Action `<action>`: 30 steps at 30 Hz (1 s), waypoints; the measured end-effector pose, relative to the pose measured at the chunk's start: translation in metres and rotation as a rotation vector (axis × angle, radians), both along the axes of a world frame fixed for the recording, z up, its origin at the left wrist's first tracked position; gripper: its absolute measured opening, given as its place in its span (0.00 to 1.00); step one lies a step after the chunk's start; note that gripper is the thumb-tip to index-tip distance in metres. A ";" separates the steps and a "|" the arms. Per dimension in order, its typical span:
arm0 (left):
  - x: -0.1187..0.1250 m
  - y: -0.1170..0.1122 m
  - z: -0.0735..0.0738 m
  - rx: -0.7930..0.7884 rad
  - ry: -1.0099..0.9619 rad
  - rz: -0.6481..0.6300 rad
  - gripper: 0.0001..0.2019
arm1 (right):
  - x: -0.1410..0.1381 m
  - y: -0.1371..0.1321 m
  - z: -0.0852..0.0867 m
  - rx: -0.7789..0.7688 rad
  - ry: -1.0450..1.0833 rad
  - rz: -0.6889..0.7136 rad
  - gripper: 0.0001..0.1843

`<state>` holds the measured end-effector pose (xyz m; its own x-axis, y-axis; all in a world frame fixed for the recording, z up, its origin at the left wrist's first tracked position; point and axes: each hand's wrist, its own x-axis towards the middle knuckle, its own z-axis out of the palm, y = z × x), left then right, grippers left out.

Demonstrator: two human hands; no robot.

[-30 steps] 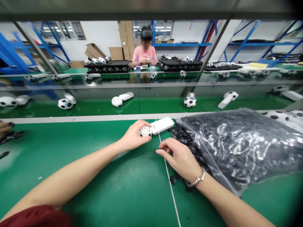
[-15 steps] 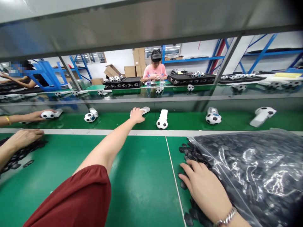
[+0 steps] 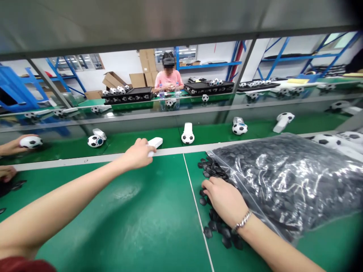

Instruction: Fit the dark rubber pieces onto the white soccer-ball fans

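My left hand (image 3: pixel 139 153) reaches across the green table, its fingers closed around a white-handled piece (image 3: pixel 155 142); the handle sticks out beyond my fingers, and the rest of the piece is hidden by the hand. On the right, my right hand (image 3: pixel 227 200) is palm down over loose black plastic pieces (image 3: pixel 225 231). Its thumb and fingers are drawn together among them, but what they pinch is hidden. Beside that hand lies a big clear bag (image 3: pixel 283 177) full of similar black pieces. A soccer-ball gadget with a white handle (image 3: pixel 187 136) rests on the green belt ahead.
More soccer-ball gadgets lie along the belt, one at left (image 3: pixel 96 139) and one at right (image 3: pixel 239 127). A co-worker's hand (image 3: pixel 17 146) holds a soccer-ball piece at far left. A metal rail (image 3: pixel 85 161) edges the belt. Another person (image 3: pixel 169 77) sits opposite, near black trays (image 3: pixel 127 96).
My left hand has drawn back from the belt toward me, bringing the white-handled piece over the rail. The fingers of my right hand have closed together among the black pieces. The view has turned right.
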<state>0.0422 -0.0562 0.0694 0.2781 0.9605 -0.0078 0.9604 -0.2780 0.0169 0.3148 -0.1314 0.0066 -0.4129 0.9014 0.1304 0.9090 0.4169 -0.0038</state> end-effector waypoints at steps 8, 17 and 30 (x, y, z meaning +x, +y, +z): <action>0.015 -0.108 0.004 -0.349 0.016 -0.345 0.32 | -0.008 -0.001 0.004 -0.009 0.130 0.101 0.09; 0.018 -0.093 -0.012 -0.049 0.039 -0.621 0.26 | -0.015 0.000 -0.001 -0.235 0.701 0.143 0.06; 0.064 -0.095 -0.036 -0.045 -0.089 -0.148 0.29 | -0.012 -0.001 0.001 -0.123 0.885 0.180 0.05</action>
